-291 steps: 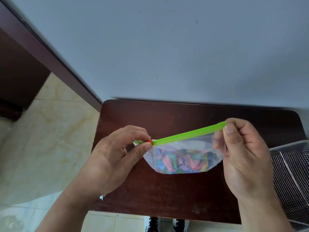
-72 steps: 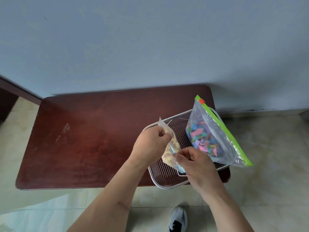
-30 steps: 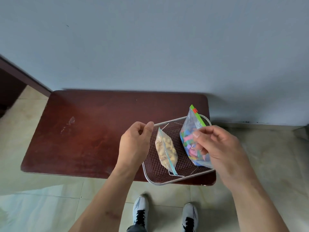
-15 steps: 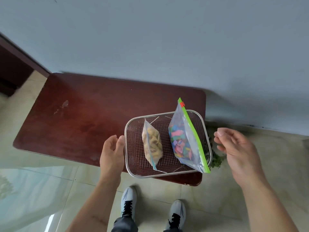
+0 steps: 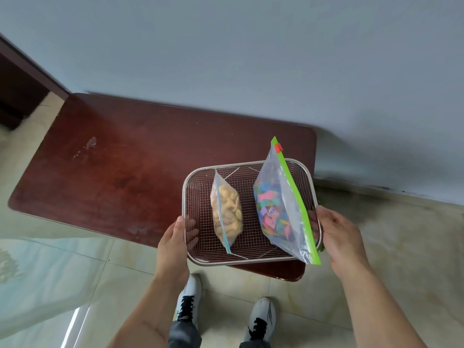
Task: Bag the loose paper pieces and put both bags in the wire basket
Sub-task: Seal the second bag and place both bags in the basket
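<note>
A wire basket (image 5: 200,257) sits at the right end of a dark red table (image 5: 130,172), overhanging its front edge. Inside stand two zip bags: a small one with yellow pieces and a blue seal (image 5: 227,212) on the left, and a larger one with colourful paper pieces and a green zip strip (image 5: 281,209) on the right, leaning over the rim. My left hand (image 5: 175,244) grips the basket's left rim, fingers showing through the mesh. My right hand (image 5: 339,237) holds the right rim behind the big bag.
A grey-blue wall runs right behind the table. Pale tiled floor lies all around, with my two white shoes (image 5: 188,305) below the basket. Dark wooden furniture (image 5: 20,91) stands at the far left. Something green (image 5: 322,247) peeks out under the basket's right side.
Both hands have let go of the bags, which now stand in the basket. The hands have moved in from either side and closed on the basket's left and right rims.
</note>
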